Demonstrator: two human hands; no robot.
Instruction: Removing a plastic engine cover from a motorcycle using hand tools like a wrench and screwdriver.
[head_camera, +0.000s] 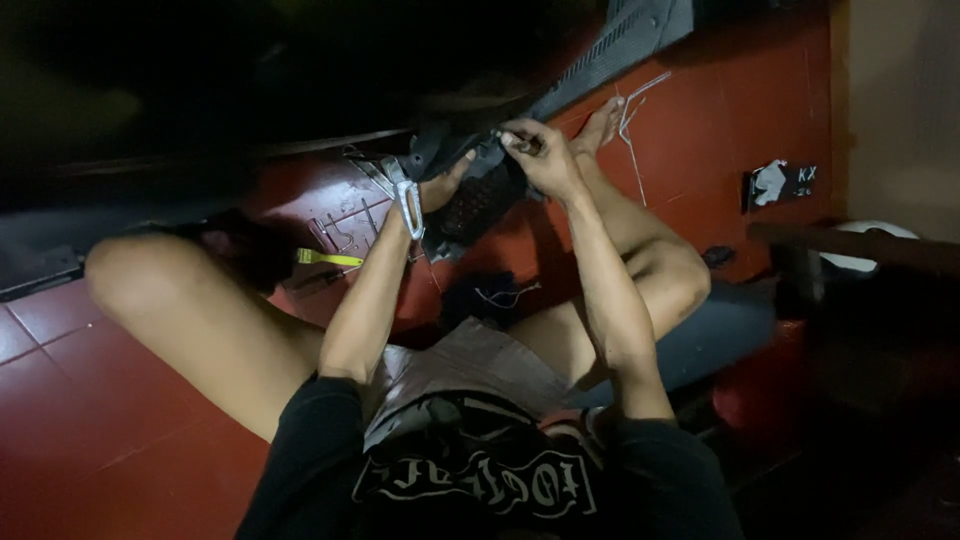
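Observation:
I sit on a red tiled floor (110, 440) with my legs spread. A dark plastic panel (480, 195) with a vented face lies between my feet, under a large dark body. My left hand (440, 185), with a white band at the wrist, presses on the panel's left side. My right hand (535, 150) is closed around a small metal tool (515, 138) whose tip meets the panel's upper edge.
A yellow-handled tool (328, 258) lies on the floor left of my left forearm, among several small metal parts. A grey grille panel (620, 40) leans at the top. Bent wire (632, 120) lies by my right foot. A dark seat (730, 330) is at right.

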